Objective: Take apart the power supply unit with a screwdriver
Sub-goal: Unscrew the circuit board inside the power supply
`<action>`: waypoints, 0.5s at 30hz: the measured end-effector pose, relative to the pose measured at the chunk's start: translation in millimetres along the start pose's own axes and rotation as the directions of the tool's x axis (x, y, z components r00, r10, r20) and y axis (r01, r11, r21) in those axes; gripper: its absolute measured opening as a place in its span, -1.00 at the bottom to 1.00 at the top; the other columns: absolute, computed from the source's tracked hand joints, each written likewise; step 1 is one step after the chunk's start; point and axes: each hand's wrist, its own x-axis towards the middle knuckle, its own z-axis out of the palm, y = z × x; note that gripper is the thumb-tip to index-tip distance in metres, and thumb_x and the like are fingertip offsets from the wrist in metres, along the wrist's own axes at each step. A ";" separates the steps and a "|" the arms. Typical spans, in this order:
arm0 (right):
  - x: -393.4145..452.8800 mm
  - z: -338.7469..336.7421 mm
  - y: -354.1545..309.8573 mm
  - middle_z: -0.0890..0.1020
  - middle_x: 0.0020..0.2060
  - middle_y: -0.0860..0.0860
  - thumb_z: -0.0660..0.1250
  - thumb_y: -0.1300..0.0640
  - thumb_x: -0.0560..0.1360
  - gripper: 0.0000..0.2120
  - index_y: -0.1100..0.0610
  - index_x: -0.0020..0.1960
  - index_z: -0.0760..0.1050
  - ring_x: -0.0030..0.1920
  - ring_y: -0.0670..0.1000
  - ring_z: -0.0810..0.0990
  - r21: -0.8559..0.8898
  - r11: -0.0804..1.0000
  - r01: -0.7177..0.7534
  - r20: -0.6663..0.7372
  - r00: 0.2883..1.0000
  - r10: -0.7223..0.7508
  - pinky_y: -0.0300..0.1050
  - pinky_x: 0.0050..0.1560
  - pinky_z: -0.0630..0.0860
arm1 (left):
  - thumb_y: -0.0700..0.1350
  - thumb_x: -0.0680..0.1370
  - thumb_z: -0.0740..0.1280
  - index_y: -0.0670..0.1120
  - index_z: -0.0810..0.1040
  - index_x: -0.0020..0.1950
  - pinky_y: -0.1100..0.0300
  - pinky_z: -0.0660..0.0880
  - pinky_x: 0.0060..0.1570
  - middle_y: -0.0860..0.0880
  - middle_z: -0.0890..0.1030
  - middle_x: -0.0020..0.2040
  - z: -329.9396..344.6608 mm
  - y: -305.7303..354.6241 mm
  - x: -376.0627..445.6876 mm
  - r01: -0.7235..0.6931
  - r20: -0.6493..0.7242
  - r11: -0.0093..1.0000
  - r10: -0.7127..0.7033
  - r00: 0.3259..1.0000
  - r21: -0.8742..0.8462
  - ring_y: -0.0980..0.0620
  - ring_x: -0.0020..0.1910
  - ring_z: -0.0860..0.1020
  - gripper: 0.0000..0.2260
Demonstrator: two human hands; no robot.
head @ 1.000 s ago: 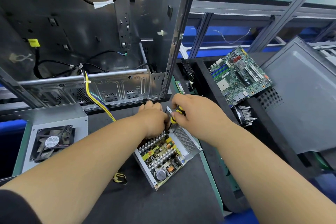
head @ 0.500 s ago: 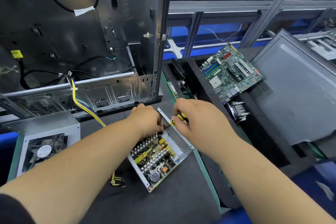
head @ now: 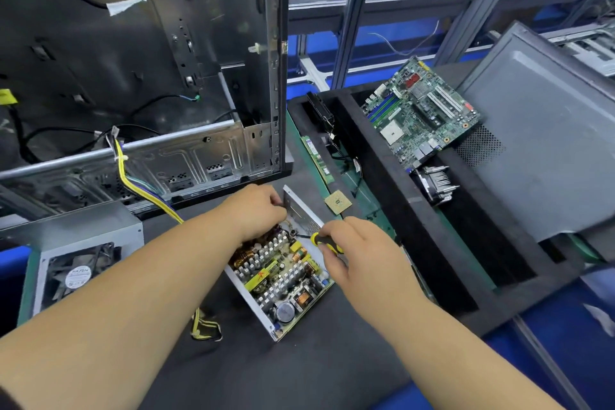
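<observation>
The open power supply unit [head: 283, 280] lies on the black mat, its circuit board with coils, capacitors and heat sinks exposed inside a silver metal tray. My left hand [head: 256, 210] grips the far corner of the unit at its upright perforated wall. My right hand [head: 352, 250] is closed around a yellow-and-black screwdriver [head: 324, 241], whose dark shaft points left into the board's far corner. A yellow and black cable bundle [head: 146, 190] runs from under my left arm up into the case.
An empty computer case [head: 133, 76] stands behind the unit. The power supply's cover with its fan [head: 80, 270] lies at the left. A motherboard [head: 419, 113], a heat sink [head: 436, 183], a loose CPU [head: 337, 203] and a grey side panel [head: 545, 130] lie at the right.
My right hand has drawn back toward me with the screwdriver, uncovering more of the board. The left hand stays at the unit's far corner. The camera has shifted a little.
</observation>
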 end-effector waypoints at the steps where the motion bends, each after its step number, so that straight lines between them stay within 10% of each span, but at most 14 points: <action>1: -0.4 1.3 0.7 0.56 -0.26 0.04 0.46 0.26 0.46 -0.92 0.20 -0.06 0.59 -0.24 0.13 0.54 0.011 1.000 -0.004 0.000 1.000 0.004 0.07 -0.27 0.53 | 0.00 0.51 0.28 -0.06 0.58 0.02 0.07 0.52 -0.11 -0.06 0.60 -0.06 -0.4 1.0 0.5 0.006 0.033 1.000 -0.007 0.999 0.021 -0.04 -0.12 0.57 -0.81; 8: -1.7 3.1 4.4 0.58 -0.23 0.05 0.41 0.24 0.49 -0.93 0.20 -0.03 0.59 -0.21 0.13 0.55 0.075 0.997 -0.020 -0.036 0.999 0.022 0.08 -0.24 0.53 | 0.02 0.57 0.22 -0.19 0.60 0.07 0.00 0.44 0.12 -0.15 0.58 0.09 -2.2 5.7 7.6 0.063 0.177 0.998 -0.063 0.982 0.004 -0.09 0.06 0.51 -0.69; 15: -3.0 1.8 5.6 0.59 -0.23 0.06 0.41 0.25 0.48 -0.94 0.21 -0.05 0.60 -0.21 0.12 0.56 0.073 0.997 -0.020 -0.065 0.998 0.024 0.04 -0.26 0.52 | -0.02 0.42 0.43 -0.09 0.63 -0.10 0.20 0.44 -0.27 -0.04 0.58 -0.18 1.7 17.2 5.6 0.127 0.185 0.992 -0.121 0.975 -0.022 -0.01 -0.23 0.51 -0.84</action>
